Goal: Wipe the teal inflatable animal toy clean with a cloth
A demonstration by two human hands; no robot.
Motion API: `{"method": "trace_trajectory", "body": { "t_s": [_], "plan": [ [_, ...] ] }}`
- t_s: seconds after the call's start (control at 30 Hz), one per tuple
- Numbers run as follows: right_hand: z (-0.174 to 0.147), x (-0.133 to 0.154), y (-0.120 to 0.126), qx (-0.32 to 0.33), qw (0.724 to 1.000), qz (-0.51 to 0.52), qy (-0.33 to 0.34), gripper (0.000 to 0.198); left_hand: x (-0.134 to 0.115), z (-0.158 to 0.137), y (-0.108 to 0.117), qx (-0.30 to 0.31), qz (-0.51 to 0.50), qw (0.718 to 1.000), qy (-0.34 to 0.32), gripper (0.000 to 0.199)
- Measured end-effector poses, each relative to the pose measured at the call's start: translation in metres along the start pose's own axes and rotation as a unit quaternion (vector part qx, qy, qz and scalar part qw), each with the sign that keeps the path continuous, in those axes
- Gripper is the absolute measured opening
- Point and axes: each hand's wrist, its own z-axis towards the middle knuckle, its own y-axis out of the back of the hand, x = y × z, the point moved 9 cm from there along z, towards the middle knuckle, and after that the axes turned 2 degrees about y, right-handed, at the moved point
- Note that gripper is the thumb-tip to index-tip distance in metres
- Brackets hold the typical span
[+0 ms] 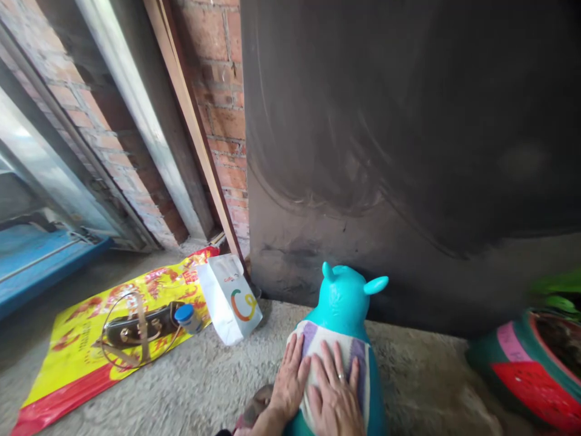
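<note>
A turquoise animal-shaped bouncy toy [344, 298] with two small ears stands upright on the concrete floor, close to the dark wall panel. Over its back lies a white cloth [333, 336] with purple stripes. My left hand [290, 375] rests flat on the cloth's left side, fingers stretched out. Beside it, my right hand [336, 387] lies palm down on the same cloth with its fingers spread, a ring on one of them. Both hands press on the cloth and grip nothing. The toy's lower part runs out of view at the bottom.
On the left, a yellow and red plastic sheet [72, 357] bears a dark handbag [136, 327] and a blue-capped jar [185, 315]. A white paper bag [227, 297] lies near the brick wall [227, 115]. A green planter [488, 357] stands at right; a blue platform [40, 260] is far left.
</note>
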Motion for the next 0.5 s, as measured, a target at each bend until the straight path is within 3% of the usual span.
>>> {"method": "trace_trajectory", "body": {
  "t_s": [0.17,0.3,0.4,0.5],
  "plan": [
    [0.025,-0.006,0.001,0.059,0.997,0.034,-0.018,0.059,-0.005,0.018,0.002,0.015,-0.024,0.999,0.016,0.073],
    [0.025,-0.005,0.005,0.05,0.998,0.031,-0.001,0.06,-0.004,0.005,0.004,0.003,-0.023,0.999,0.024,0.075],
    [0.006,0.0,0.003,0.026,1.0,0.011,0.013,0.061,0.003,-0.02,0.003,-0.007,-0.006,0.999,0.032,0.074],
    [-0.036,0.018,-0.009,-0.002,1.0,-0.003,0.019,0.06,0.014,-0.054,0.0,-0.026,0.01,0.999,0.026,0.068]
  ]
}}
